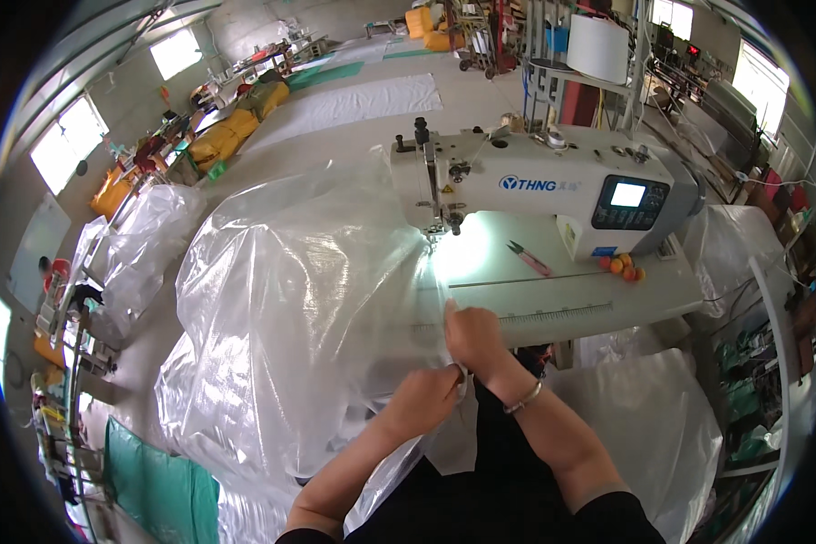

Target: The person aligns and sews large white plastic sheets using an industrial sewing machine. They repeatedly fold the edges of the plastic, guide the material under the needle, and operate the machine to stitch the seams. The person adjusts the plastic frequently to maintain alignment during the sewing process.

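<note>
Left hand (419,400) is closed on the edge of the clear plastic sheet (272,299), just in front of the worktop (639,295). Right hand (477,339) sits just beside it, further up the same edge, fingers curled in; can't tell from the head view whether it pinches the film. Sheet is spread wide left of both hands, draped over the worktop's left part, edge running up to the sewing machine (535,168) needle area, lamp lit there. Pink-handled snips (529,258) lie right of the needle; small orange-red balls (624,267) sit near the machine's base. Bracelet (523,399) on right wrist.
</note>
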The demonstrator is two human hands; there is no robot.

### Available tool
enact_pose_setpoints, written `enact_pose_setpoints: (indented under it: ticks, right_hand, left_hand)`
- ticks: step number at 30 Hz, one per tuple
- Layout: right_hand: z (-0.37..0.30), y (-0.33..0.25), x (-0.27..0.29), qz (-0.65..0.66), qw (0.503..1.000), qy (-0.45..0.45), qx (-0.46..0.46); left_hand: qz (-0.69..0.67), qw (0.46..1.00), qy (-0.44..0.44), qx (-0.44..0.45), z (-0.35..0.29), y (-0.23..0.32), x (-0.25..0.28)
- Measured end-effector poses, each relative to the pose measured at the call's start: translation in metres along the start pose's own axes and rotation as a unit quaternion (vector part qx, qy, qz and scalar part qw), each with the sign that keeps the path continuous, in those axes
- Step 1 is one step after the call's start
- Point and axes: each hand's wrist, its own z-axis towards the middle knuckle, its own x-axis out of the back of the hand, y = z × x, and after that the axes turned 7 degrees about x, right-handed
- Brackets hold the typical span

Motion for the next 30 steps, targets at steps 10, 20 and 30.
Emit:
enact_pose_setpoints:
  ticks: [10, 20, 30]
  right_hand:
    - [-0.040, -0.033, 0.010, 0.014, 0.999, -0.013, -0.029]
    - [0.019, -0.013, -0.005, 0.029, 0.997, -0.039, -0.061]
    - [-0.041, -0.042, 0.023, 0.278, 0.947, 0.015, -0.163]
  left_hand:
    - [0.181, 0.975, 0.122, -0.048, 0.067, -0.053, 0.000]
    - [0.145, 0.982, 0.085, -0.091, 0.126, -0.107, 0.032]
    - [0.167, 0.981, 0.072, -0.071, 0.109, -0.090, 0.036]
